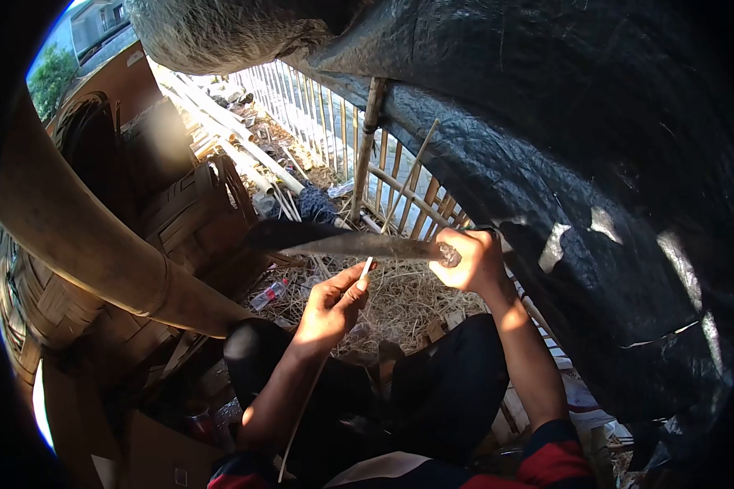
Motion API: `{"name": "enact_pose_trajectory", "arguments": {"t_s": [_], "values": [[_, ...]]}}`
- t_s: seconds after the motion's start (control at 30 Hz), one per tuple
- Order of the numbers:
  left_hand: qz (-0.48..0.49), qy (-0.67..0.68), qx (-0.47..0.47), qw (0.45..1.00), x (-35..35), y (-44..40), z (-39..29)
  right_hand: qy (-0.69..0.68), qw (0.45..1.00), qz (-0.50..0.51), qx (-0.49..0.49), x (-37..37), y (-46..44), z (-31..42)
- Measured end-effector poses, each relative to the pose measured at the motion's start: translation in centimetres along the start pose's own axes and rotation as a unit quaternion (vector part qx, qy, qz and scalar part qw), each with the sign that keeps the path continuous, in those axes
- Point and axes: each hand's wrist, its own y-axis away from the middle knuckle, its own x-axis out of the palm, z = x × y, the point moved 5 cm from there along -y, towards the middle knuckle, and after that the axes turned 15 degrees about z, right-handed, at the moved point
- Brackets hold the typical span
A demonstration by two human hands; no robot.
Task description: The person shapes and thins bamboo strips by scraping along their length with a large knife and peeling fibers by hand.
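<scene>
In the head view my right hand (pixel 471 259) is closed round the handle of a long, broad-bladed knife (pixel 351 243). The blade points left, level across the front of me. Just below it, my left hand (pixel 334 301) pinches a thin pale strip (pixel 366 267) between thumb and fingers. The strip's top end stands up close under the blade; whether they touch I cannot tell. A long thin length of it trails down along my left forearm towards my lap.
A thick bamboo pole (pixel 98 236) slants in from the left, before woven baskets (pixel 179 212). Dark plastic sheeting (pixel 628 163) hangs at the right beside a bamboo fence (pixel 367 155). Straw shavings (pixel 408 301) and a plastic bottle (pixel 269 294) lie on the ground.
</scene>
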Motion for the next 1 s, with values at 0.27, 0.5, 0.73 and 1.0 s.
{"name": "enact_pose_trajectory", "arguments": {"t_s": [0.27,0.5,0.73,1.0], "values": [[-0.112,0.037,-0.104,0.988,-0.2,1.5,-0.1,0.004,0.995,0.076,-0.060,0.7,-1.0,4.4],[0.008,0.034,-0.063,0.997,1.6,0.5,-2.2,-0.102,0.992,0.069,0.022,0.4,-1.0,0.9],[-0.053,0.132,-0.108,0.984,1.6,1.0,0.6,-0.013,0.995,0.036,-0.096,1.4,-0.5,5.1],[-0.011,0.112,-0.069,0.991,1.1,0.6,-0.8,-0.001,0.998,0.042,-0.047,0.4,-1.2,2.3]]}}
